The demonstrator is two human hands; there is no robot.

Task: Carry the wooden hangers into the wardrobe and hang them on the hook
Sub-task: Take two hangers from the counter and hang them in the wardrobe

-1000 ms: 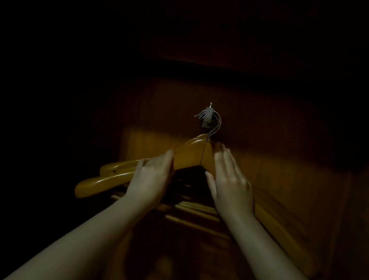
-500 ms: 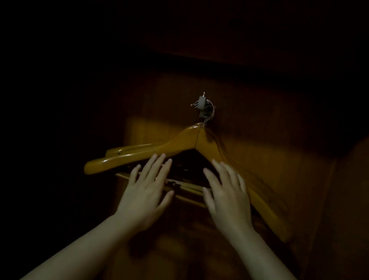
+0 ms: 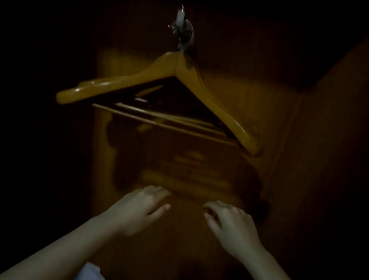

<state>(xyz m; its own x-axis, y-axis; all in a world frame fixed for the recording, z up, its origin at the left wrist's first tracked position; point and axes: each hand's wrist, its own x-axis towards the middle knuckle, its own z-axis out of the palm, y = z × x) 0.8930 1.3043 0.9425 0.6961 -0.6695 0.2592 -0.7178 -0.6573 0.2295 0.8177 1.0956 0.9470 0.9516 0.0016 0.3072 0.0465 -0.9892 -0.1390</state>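
Both hands have dropped clear of the wooden hangers [image 3: 163, 82], now on the hook [image 3: 181, 25]. Left hand [image 3: 140, 208] and right hand [image 3: 232, 228] hang empty, fingers loosely apart. Stiff, glossy, likely slippery; best gripped near the neck.

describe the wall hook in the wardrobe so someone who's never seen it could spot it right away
Start at the dim wooden back panel of the wardrobe and find the bundle of wooden hangers hanging against it. Follow their peak straight up to where the wire necks gather. There sits the wall hook, a small pale fitting, the only light-coloured, non-wooden piece on the panel, well above both empty hands.
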